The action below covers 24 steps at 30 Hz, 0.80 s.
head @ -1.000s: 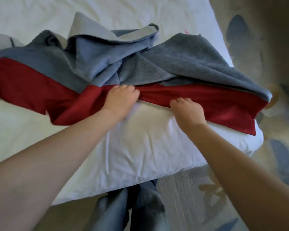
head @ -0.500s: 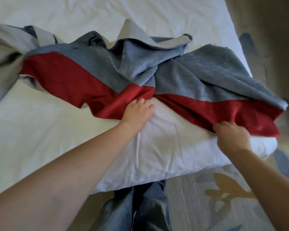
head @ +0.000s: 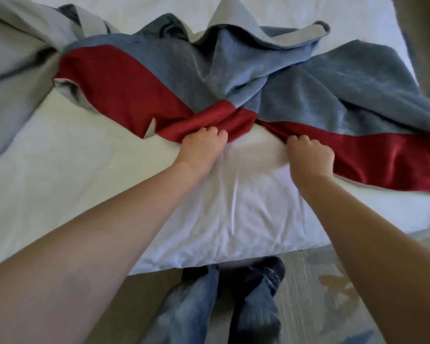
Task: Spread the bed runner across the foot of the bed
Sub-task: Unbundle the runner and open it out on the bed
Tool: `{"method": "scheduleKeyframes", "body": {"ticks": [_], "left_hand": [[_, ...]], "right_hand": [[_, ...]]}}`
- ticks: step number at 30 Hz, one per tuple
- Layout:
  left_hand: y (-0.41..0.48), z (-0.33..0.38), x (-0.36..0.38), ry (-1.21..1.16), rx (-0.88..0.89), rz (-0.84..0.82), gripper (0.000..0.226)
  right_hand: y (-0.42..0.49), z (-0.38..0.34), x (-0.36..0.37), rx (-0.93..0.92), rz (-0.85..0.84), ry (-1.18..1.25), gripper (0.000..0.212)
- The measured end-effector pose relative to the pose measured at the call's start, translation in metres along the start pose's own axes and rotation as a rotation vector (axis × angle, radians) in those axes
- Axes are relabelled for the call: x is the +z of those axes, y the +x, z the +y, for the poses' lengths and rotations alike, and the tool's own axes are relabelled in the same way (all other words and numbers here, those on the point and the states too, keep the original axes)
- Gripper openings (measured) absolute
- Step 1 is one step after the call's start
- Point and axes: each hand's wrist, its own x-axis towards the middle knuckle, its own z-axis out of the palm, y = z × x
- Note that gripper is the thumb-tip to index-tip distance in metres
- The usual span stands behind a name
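Head view: the fingers (head: 210,131) of the left hand (head: 200,150) are curled tight over a bunched fold in the red border of the bed runner (head: 296,95), pinching the cloth against the bed (head: 60,175). The fingers (head: 299,140) of the right hand (head: 310,157) are likewise clenched on the red edge, just to the right of the left hand, with a short stretch of white bedding between the two fists. The runner lies crumpled across the bed beyond both hands: its grey-blue face is heaped in folds above the knuckles, and the red band runs from upper left down to the grip and out toward the right edge of the bed. At the far left a pale grey underside is turned up and twisted. Below the near edge of the bed, the person's jeans (head: 196,309) and dark socks (head: 256,306) stand on a patterned carpet (head: 333,289).
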Motion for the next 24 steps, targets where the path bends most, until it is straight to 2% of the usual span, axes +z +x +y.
{"method": "scheduleKeyframes", "body": {"ticks": [3,6,10,14,17,21,22,24], "left_hand": [[-0.005,-0.013,-0.001,-0.017,0.009,0.042,0.019],[-0.002,-0.03,-0.012,0.068,0.035,0.091,0.024],[0.001,-0.059,-0.03,0.118,-0.048,0.107,0.018],[-0.008,-0.056,-0.038,0.11,-0.07,0.126,0.02],[-0.027,-0.03,-0.03,0.126,0.053,0.214,0.027],[-0.057,0.03,-0.009,0.121,0.465,0.156,0.027],[-0.059,0.044,-0.006,0.133,0.484,0.132,0.026],[-0.05,0.068,-0.003,0.142,0.394,0.103,0.031]], "right_hand": [[0.008,0.006,0.003,-0.053,-0.003,0.002,0.028],[0.012,0.015,0.005,-0.126,-0.013,-0.001,0.023],[-0.002,0.025,0.013,-0.146,0.002,0.098,0.012],[-0.043,0.032,0.024,-0.322,-0.12,0.06,0.013],[-0.065,0.046,0.033,-0.383,-0.116,0.028,0.016],[-0.072,0.065,0.031,-0.47,0.084,0.106,0.028],[-0.073,0.068,0.031,-0.487,0.109,0.092,0.031],[-0.073,0.074,0.034,-0.496,0.141,0.054,0.033]]}}
